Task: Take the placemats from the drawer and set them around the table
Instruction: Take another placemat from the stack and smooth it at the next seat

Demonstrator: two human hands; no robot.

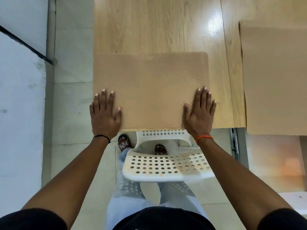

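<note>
Two mats are down on the table (157, 27), so the job looks partly done; how many remain I can't tell. One mat (149, 90) lies at the near edge, above a white chair (166, 165). The left hand (104, 113) and right hand (199, 112) press flat, fingers spread, on its near corners. A second mat (274, 77) lies to the right.

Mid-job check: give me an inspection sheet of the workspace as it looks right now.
Surface: wooden table, glossy, glare at upper right.
Job's things: placemat flat at the near edge; second mat at right.
Clutter: nothing seen.
Hands: left hand and right hand press flat on the placemat's near corners, fingers straight.
Cables: nothing seen.
Surroundings: white perforated chair under the table edge; open drawer at right; tiled floor.
</note>
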